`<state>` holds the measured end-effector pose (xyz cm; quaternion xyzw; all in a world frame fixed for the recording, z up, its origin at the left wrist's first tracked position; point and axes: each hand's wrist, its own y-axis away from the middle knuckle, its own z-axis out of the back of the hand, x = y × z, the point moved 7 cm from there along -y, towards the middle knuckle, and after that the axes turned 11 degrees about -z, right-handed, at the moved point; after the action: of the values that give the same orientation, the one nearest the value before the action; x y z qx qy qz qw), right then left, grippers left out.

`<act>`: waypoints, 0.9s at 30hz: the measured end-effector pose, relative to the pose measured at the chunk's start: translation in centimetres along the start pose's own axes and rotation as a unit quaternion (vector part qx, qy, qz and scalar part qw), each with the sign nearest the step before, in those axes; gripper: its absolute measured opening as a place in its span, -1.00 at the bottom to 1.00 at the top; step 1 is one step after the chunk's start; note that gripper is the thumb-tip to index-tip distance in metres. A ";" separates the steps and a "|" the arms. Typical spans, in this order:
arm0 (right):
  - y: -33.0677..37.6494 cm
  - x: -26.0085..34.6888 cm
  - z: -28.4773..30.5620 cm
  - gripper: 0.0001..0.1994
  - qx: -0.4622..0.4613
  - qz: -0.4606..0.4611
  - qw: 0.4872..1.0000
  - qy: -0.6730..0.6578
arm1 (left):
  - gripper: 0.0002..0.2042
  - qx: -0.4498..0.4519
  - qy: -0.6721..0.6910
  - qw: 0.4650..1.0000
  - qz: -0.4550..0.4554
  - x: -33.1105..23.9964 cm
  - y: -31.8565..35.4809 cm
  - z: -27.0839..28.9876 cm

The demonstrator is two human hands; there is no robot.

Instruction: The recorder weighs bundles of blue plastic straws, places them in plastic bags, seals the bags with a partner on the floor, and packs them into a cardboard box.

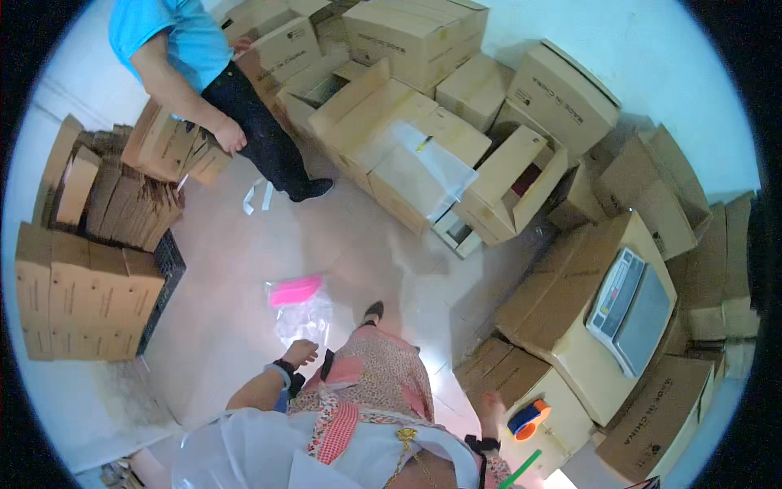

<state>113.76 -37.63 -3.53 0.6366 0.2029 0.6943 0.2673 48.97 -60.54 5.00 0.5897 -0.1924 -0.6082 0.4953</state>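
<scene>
My left hand [301, 352] is low in front of me with its fingers curled in. It overlaps the near edge of a clear plastic bag [305, 324] with a bright pink item [296, 290] in it. Whether my fingers grip the bag's edge cannot be made out. My right hand [493, 407] hangs by my side, next to a carton with a blue and orange ring-shaped thing [529, 420], like a tape roll, on top. Its fingers are small and washed out by light, so their pose is unclear.
Cartons [415, 41] are piled along the far and right sides. A digital scale [629, 311] rests on a tall carton at right. Flattened cardboard [130, 208] and boxes [90, 293] stand at left. A person in blue [183, 49] stands far left, near white scraps [259, 197] on the floor.
</scene>
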 end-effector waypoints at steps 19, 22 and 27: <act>-3.6 13.8 -37.4 -0.65 0.260 0.002 0.836 0.483 | -0.66 -0.156 0.268 0.948 -0.073 -3.5 -10.9 16.7; -3.4 14.7 -41.4 -0.60 0.274 0.031 0.830 0.485 | -0.65 -0.175 0.277 0.940 -0.094 -5.3 -12.1 19.9; 1.9 23.4 -54.2 -0.79 0.290 0.077 0.828 0.474 | -0.65 -0.109 0.311 0.939 -0.100 -1.8 -17.5 22.1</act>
<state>58.65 -21.25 9.99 0.2910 0.4468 0.8384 -0.1134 21.94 -59.16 -3.30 0.7080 0.0992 -0.4580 0.5284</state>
